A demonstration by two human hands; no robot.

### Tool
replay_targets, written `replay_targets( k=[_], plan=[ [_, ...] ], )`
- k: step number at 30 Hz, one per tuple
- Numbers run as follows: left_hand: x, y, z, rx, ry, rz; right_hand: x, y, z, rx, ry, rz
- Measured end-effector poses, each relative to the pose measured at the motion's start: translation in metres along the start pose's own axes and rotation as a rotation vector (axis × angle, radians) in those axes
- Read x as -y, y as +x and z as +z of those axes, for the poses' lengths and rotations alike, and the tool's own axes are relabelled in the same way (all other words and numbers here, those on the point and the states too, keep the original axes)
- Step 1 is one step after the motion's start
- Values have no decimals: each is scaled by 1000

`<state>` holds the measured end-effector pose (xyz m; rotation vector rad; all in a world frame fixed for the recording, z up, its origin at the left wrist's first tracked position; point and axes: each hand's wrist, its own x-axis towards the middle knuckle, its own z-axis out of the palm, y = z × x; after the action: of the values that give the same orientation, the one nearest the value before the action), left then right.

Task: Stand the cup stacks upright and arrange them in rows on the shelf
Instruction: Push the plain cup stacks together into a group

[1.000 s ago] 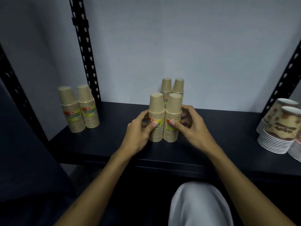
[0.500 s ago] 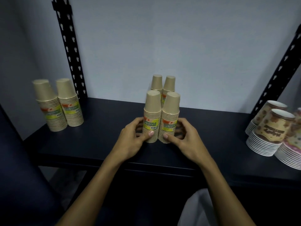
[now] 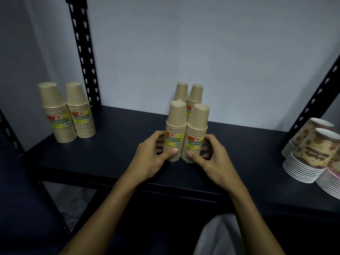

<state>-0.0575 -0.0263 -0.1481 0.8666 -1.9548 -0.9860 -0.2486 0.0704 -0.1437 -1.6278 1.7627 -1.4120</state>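
Note:
Two tan cup stacks stand upright side by side at the middle of the dark shelf (image 3: 110, 162). My left hand (image 3: 150, 159) grips the left front stack (image 3: 175, 129), thumb on its base. My right hand (image 3: 213, 159) grips the right front stack (image 3: 196, 133) the same way. Two more tan stacks (image 3: 189, 96) stand upright right behind them, against the wall. Another pair of tan stacks (image 3: 68, 113) stands upright at the shelf's far left.
Patterned cup stacks with white rims (image 3: 312, 155) lie tilted at the shelf's right end. Black perforated uprights rise at back left (image 3: 82, 52) and right (image 3: 318, 92). A grey wall closes the back. A white trouser leg (image 3: 220, 236) shows below the shelf.
Both hands stay on the two front stacks, now lower near their bases. The view has shifted, so the shelf's left and right ends show more.

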Motion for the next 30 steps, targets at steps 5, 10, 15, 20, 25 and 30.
replay_targets(
  k=[5,10,15,20,25,30],
  plan=[
    [-1,0,1,-13,10,2,2,-1,1,-13,-24,-5],
    [-2,0,3,-36,13,-6,2,-1,1,-17,-45,-11],
    [-3,1,4,-45,34,-11,1,1,2,-17,-68,-29],
    [-6,16,-4,-15,129,-31,0,10,3,29,-142,-47],
    [-1,47,-7,18,230,-30,-4,37,1,63,-202,-30],
    [9,84,-4,49,244,-45,-7,71,-5,128,-221,-6]
  ],
)
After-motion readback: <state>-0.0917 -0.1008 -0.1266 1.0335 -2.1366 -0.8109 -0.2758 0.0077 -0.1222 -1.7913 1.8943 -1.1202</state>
